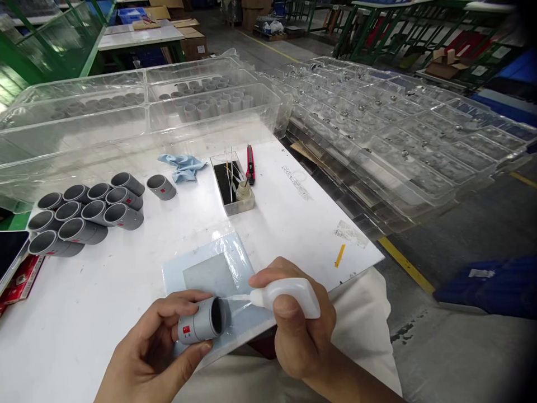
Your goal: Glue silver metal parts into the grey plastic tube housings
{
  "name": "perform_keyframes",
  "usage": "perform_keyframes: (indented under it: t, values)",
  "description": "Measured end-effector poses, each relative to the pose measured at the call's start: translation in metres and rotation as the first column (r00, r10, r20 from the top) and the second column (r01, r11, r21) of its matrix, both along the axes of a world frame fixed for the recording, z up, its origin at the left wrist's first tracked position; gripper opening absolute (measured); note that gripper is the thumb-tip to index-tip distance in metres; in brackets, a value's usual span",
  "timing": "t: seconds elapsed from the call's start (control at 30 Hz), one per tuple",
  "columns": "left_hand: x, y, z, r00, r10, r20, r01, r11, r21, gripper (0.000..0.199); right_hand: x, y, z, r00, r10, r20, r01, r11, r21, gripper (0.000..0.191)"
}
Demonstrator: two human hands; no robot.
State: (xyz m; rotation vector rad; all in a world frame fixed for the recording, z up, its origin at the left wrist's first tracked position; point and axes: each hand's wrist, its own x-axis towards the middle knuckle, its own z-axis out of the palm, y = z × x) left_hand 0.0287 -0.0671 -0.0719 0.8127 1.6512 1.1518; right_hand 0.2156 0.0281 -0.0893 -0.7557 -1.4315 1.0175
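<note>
My left hand (163,341) is closed around a grey cylindrical sleeve (200,322) with a small red mark, its dark open end turned to the right. In my right hand (300,324) is a white squeeze bottle (289,295), gripped between thumb and fingers. The bottle's thin clear nozzle points left and its tip is close to the sleeve's rim; I cannot tell whether they touch. Beneath both lies a light blue sheet (174,271) with a grey rectangle on it.
Several more grey sleeves (84,229) stand at the left of the white table (138,268). Farther back are a blue cloth (183,167), a small clear box (241,207) and a red utility knife (250,165). Clear plastic trays (146,120) line the far side; others are stacked right.
</note>
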Motion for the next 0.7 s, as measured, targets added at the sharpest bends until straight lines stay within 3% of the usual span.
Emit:
perform_keyframes:
  t: [0.57,0.7]
  values:
    - [-0.002,-0.001,-0.001,1.0,-0.023,-0.005,0.023,0.999,0.026,0.023,-0.001,0.0,0.002,1.0,0.019,-0.007,-0.02,0.997,-0.077,0.023]
    - [-0.012,-0.001,-0.006,0.99,-0.131,-0.061,0.134,0.989,0.061,0.024,0.0,0.0,0.001,0.999,0.025,-0.02,-0.027,0.993,-0.111,0.024]
